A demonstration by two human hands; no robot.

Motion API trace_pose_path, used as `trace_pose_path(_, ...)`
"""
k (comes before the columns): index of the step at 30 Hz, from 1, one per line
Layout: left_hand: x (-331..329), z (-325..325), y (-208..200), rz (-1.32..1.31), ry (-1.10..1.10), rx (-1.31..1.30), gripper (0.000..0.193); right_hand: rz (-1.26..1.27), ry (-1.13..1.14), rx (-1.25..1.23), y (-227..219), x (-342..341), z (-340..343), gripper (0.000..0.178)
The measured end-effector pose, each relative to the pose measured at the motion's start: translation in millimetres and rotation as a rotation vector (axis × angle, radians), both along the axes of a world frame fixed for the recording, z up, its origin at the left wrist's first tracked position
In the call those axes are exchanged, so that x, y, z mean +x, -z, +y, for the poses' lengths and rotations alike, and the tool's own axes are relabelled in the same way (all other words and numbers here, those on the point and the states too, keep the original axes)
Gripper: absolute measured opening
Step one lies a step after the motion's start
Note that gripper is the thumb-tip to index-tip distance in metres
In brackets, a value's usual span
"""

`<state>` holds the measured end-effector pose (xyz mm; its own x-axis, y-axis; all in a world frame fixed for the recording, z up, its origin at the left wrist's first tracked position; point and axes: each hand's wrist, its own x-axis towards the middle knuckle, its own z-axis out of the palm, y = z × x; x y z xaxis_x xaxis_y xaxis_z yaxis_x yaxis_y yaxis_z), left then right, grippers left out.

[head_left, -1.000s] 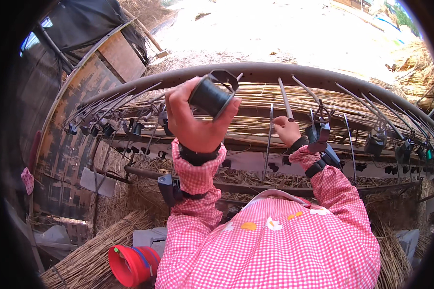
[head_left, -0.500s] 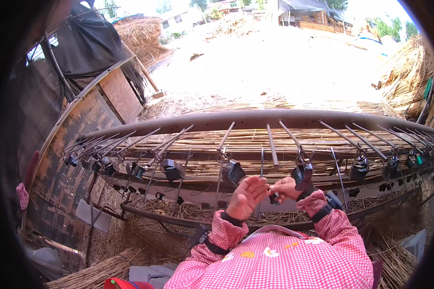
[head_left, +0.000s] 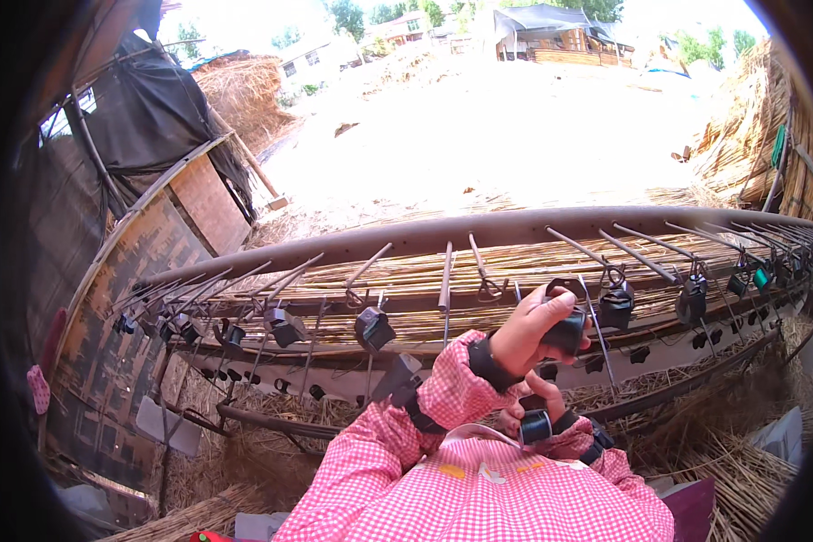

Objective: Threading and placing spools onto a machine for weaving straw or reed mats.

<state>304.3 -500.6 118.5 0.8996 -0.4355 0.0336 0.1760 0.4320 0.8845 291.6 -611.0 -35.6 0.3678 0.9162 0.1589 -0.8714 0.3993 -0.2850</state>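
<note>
My left hand (head_left: 533,332) is wrapped round a dark, rounded spool (head_left: 565,334) in front of the frame's bar. Lower down, close to my chest, my right hand (head_left: 535,397) has its fingers curled at a second dark cylindrical spool (head_left: 535,426) with a pale rim. Both hands are beside a hook (head_left: 490,289) that hangs from a peg with nothing on it. To the left, a dark block-shaped spool (head_left: 375,327) hangs at another peg. Another dark spool (head_left: 616,305) hangs just right of my left hand. Any thread between the spools is too fine to make out.
A long brown bar (head_left: 479,226) with several pegs crosses in front of me, with reed stalks (head_left: 515,257) laid behind it. A lower curved rail (head_left: 271,421) runs beneath. A woven panel (head_left: 135,298) stands left; reed bundles (head_left: 745,135) lean at the far right.
My view has turned right. My hands, close together before, have separated: the left rose rightward and now grips a spool, the right dropped toward my chest with another. The hook between them lost its spool.
</note>
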Motion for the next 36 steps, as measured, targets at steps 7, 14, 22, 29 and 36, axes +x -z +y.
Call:
trace_pose_path(7,-71.8,42.2,27.9,-1.044,-0.457,1.142,0.047,-0.305,0.107,0.013,-14.5,17.4,-1.1,0.071)
trace_pose_path(14,-69.1,39.3,90.8,-0.926,-1.368,0.654,0.025,-0.148,-0.484,0.341,-115.4,-38.7,54.3,0.045)
trace_pose_path(22,6.9,124.5,117.4,-0.962,-0.801,2.620,0.034,-0.623,-0.487,0.000,-100.9,-22.3,50.4,0.076)
trace_pose_path(29,27.1,106.2,120.0,-0.108,-0.075,0.214,0.028,0.134,0.395,-0.302,-39.2,141.5,55.8,0.042)
trace_pose_path(36,109.9,109.3,143.4,0.143,-0.601,-0.006,0.046,0.561,0.927,-0.306,-3.7,183.7,110.2,0.028)
